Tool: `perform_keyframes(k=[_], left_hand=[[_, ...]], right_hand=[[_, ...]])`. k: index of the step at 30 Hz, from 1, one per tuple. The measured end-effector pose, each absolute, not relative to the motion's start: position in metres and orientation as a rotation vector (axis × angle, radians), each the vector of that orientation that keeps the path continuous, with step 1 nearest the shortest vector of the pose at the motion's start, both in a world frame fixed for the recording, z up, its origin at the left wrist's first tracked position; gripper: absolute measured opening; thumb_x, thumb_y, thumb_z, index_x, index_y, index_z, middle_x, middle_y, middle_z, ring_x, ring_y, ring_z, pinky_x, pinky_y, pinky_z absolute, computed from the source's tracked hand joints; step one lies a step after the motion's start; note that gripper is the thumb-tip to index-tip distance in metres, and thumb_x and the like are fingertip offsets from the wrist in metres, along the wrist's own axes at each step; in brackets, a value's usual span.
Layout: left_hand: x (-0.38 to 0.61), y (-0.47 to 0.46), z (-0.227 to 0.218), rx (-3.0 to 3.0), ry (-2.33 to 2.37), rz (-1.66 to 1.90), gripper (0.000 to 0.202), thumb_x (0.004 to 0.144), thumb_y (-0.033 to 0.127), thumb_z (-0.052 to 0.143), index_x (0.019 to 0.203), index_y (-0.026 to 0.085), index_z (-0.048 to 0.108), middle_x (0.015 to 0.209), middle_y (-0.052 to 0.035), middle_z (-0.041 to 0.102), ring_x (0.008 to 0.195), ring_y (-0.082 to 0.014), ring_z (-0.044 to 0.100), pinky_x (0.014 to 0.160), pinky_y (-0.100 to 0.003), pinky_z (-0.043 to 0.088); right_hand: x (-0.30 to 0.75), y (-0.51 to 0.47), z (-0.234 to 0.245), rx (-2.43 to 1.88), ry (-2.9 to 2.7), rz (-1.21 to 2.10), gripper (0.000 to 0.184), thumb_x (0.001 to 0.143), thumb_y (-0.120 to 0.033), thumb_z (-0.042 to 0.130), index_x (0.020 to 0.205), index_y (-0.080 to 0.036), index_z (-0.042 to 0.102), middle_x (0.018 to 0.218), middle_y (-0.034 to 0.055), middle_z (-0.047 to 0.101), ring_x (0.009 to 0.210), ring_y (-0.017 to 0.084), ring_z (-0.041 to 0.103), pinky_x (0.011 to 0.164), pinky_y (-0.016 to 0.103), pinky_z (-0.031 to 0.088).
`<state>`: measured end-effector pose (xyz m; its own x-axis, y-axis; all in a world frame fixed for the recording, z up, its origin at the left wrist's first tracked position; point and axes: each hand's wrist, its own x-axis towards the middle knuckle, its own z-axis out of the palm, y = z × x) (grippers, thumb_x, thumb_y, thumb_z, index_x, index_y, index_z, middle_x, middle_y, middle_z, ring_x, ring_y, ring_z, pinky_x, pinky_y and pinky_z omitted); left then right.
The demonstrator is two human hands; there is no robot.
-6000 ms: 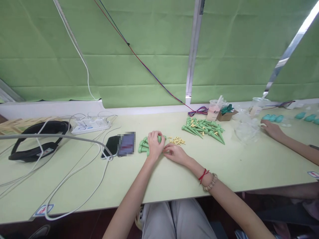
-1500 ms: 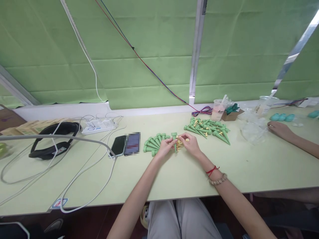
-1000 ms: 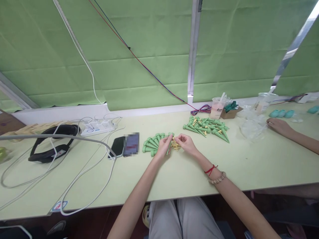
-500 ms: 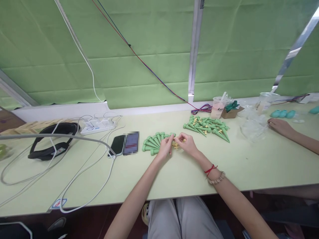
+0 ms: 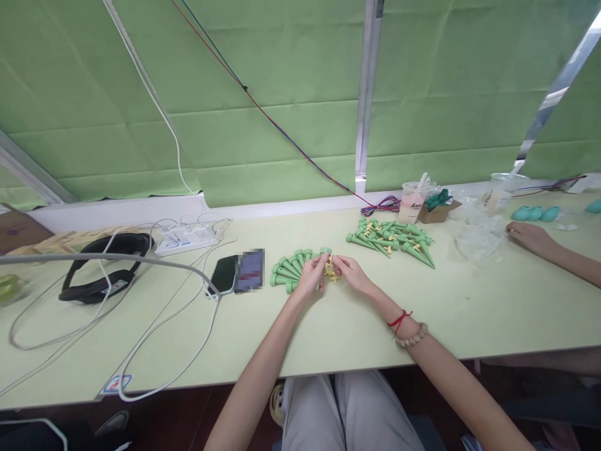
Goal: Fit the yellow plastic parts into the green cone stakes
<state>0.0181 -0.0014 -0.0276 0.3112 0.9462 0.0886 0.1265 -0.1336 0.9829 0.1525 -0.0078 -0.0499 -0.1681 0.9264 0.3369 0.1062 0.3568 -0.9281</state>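
Note:
My left hand (image 5: 310, 276) is closed round a green cone-shaped spike (image 5: 323, 258), held upright just right of a fanned row of green spikes (image 5: 288, 268) lying on the table. My right hand (image 5: 348, 274) pinches a small yellow piece against the top of that spike. A little heap of yellow pieces (image 5: 334, 272) lies between my two hands. A larger pile of green spikes with yellow parts (image 5: 392, 236) rests further back to the right.
Two phones (image 5: 237, 273) lie left of the spikes, with white cables (image 5: 154, 313), a power strip (image 5: 188, 237) and a black headset (image 5: 101, 272) beyond. Another person's hand (image 5: 528, 237) rests at the right by plastic bags, cups (image 5: 412, 203) and teal objects.
Six seconds ago both hands lay on the spike row. Since then my left hand has lifted one spike and my right hand has brought a yellow piece up to it.

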Motion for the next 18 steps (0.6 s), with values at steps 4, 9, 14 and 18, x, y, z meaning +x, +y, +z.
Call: perform_keyframes(k=[4,9,14,18], left_hand=[[0.014,0.000,-0.029,1.609,1.065,0.990,0.051,0.074,0.065,0.045,0.063,0.016,0.054,0.036,0.0024,0.038,0.029,-0.0096,0.036,0.035,-0.022,0.026],[0.017,0.000,-0.033,1.588,0.996,0.967,0.048,0.079,0.062,0.039,0.066,0.017,0.052,0.039,-0.0001,0.043,0.032,-0.0114,0.039,0.042,-0.024,0.030],[0.024,-0.002,-0.038,1.551,0.942,0.989,0.048,0.081,0.060,0.035,0.062,0.018,0.047,0.041,-0.0016,0.042,0.032,-0.0105,0.037,0.042,-0.024,0.027],[0.024,-0.002,-0.038,1.522,0.932,1.026,0.048,0.079,0.061,0.038,0.057,0.019,0.043,0.042,-0.0008,0.038,0.034,-0.0095,0.035,0.042,-0.024,0.027]], right_hand=[[0.151,-0.008,-0.051,-0.970,-1.581,0.947,0.046,0.084,-0.056,0.036,0.056,-0.019,0.036,0.053,-0.0028,0.036,0.052,0.011,0.036,0.052,0.024,0.031],[0.150,-0.014,-0.044,-0.990,-1.566,0.926,0.045,0.081,-0.057,0.041,0.056,-0.019,0.036,0.052,-0.0034,0.035,0.051,0.010,0.035,0.051,0.024,0.030],[0.151,-0.016,-0.039,-0.987,-1.475,0.941,0.039,0.076,-0.052,0.052,0.061,-0.017,0.046,0.055,-0.0025,0.044,0.052,0.010,0.040,0.052,0.023,0.033],[0.152,-0.016,-0.040,-1.009,-1.454,0.938,0.036,0.076,-0.051,0.054,0.067,-0.016,0.052,0.058,0.0001,0.052,0.053,0.011,0.045,0.053,0.023,0.036]])
